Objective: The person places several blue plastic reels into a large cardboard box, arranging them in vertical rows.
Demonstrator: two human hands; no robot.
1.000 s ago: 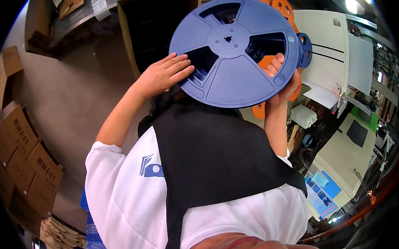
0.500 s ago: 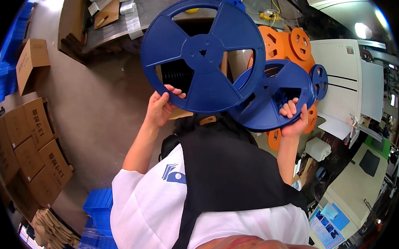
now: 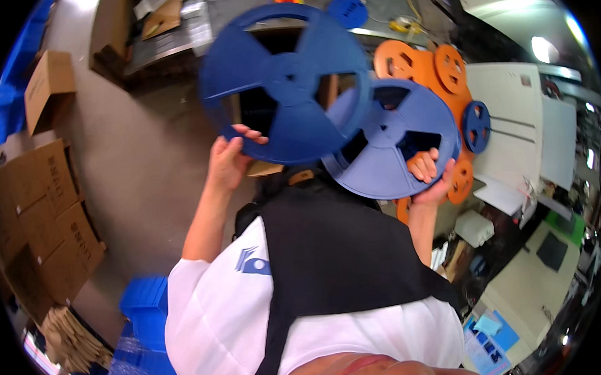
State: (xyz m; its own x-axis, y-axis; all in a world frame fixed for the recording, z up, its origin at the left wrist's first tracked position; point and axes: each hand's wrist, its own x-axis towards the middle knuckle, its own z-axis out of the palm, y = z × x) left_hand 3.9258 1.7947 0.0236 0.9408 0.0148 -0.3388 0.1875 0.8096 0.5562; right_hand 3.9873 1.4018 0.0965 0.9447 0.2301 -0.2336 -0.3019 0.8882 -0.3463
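Observation:
A large blue plastic reel point(image 3: 294, 124) with wide cut-out windows is held up in front of me. My left hand point(image 3: 232, 153) grips its lower left rim, fingers through a window and thumb on the near side. To the right, my right hand point(image 3: 431, 175) is closed round the lower right rim of a second blue reel point(image 3: 373, 164), fingertips showing through its window. The left reel overlaps the second one's left edge. Whether more reels are stacked behind the second one, I cannot tell.
Orange reels point(image 3: 449, 70) and a small blue reel point(image 3: 476, 126) stand behind on the right. A workbench point(image 3: 239, 9) bearing a blue disc point(image 3: 348, 12) runs across the far side. Cardboard boxes point(image 3: 53, 212) and blue bins point(image 3: 145, 308) are at left.
Both reels have shifted left. The right reel has turned more face-on, hiding the edges seen behind it before. The blue disc on the bench now shows fully. Both hands keep their grips.

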